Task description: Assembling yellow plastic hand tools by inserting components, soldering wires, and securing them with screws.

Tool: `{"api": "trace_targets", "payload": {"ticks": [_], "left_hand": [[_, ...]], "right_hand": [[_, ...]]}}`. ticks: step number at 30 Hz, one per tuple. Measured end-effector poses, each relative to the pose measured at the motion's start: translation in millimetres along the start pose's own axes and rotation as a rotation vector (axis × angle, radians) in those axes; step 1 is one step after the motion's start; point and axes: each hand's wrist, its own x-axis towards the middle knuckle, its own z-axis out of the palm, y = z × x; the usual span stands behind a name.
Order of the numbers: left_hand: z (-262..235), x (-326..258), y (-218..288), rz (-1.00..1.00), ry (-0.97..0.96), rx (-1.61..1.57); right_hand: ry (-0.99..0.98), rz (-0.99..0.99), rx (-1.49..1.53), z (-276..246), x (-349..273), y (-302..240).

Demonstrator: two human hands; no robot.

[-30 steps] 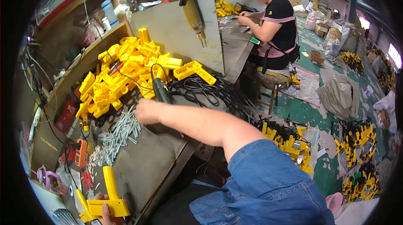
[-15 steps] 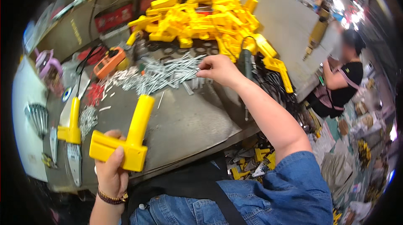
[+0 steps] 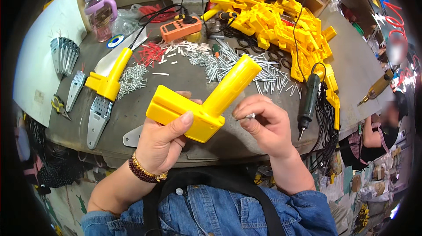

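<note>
My left hand (image 3: pixel 161 141) is closed round a yellow plastic housing (image 3: pixel 184 112), thumb on its face. The housing's round tubular handle slants up to the right. Just right of it, my right hand (image 3: pixel 271 127) pinches a small metal screw (image 3: pixel 250 116) between thumb and fingers. Only its silvery end shows; the rest is hidden by the fingers. Housing and right hand look slightly apart. Beyond both hands spreads a heap of long silvery screws (image 3: pixel 228 62). Partly covered by my left hand, a flat metal plate (image 3: pixel 132 137) lies on the bench.
Yellow housings (image 3: pixel 281 20) are piled at the back right. A dark electric screwdriver (image 3: pixel 309 99) lies at right near bundled black cables (image 3: pixel 323 135). At left are a corded yellow tool (image 3: pixel 107 82), pliers (image 3: pixel 60 106) and metal plates (image 3: pixel 66 55). An orange meter (image 3: pixel 180 29) stands behind.
My right hand has come back from the screw heap toward the housing, with a screw between its fingers. The left hand still holds the housing. The view has swung, shifting the bench.
</note>
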Motion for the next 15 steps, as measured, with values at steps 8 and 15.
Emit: {"api": "trace_targets", "payload": {"ticks": [8, 15], "left_hand": [[-5.5, -5.5, 6.8, -0.084, -0.016, 0.066], [-6.6, -6.2, 2.3, -0.255, -0.07, 0.048]], "right_hand": [[-0.261, -0.571, -1.0, 5.8, 18.1, -40.2], [-0.554, -0.761, -0.947, 1.7, 32.0, -63.7]]}}
